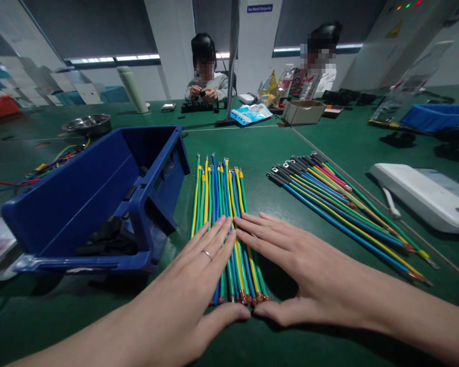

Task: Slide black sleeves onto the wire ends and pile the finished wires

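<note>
A row of green, yellow and blue cables (pixel 222 188) lies side by side on the green table, metal lugs at the far ends and bare copper strands at the near ends. Flat across its left part rests my left hand (pixel 206 260), fingers stretched out, a ring on one finger. From the other side my right hand (pixel 290 255) lies over the row's right part, fingers extended. Both thumbs are by the copper ends, their tips almost meeting. To the right is a second fanned group of cables (pixel 329 204) with black sleeves at the lugs.
A blue bin (pixel 69 178) holding black pieces stands at the left, with a metal bowl (pixel 86 125) behind. A white device (pixel 424 199) sits at the right. Across the table are two people, a cardboard box (pixel 304 112), a blue packet (pixel 251 114) and bottles.
</note>
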### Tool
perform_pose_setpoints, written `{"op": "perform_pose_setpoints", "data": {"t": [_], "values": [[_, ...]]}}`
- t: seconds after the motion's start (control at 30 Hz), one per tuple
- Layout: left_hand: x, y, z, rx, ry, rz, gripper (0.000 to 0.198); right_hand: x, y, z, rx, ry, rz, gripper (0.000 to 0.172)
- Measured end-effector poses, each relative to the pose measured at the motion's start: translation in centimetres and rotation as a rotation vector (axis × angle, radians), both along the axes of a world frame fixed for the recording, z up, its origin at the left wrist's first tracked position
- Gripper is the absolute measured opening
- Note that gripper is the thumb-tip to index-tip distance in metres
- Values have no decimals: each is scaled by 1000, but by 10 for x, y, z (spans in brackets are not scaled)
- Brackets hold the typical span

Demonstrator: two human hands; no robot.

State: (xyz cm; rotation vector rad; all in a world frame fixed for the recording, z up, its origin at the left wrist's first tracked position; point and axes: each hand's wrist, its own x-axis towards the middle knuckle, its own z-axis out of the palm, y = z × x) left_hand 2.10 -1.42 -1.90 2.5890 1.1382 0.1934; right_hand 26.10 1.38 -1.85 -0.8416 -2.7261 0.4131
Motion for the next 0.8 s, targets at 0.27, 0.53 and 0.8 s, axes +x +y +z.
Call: {"op": "perform_pose_setpoints", "data": {"t": [0.27, 0.53, 0.8], "values": [[4, 1, 6, 62, 77, -38, 72, -3, -4, 3, 90, -48, -27, 82], [1, 1, 9, 107, 85, -91, 69, -2, -3, 0, 117, 28, -49, 67], [4, 0, 12, 168, 160, -119, 66, -2, -4, 4, 182, 147, 21, 50]]}}
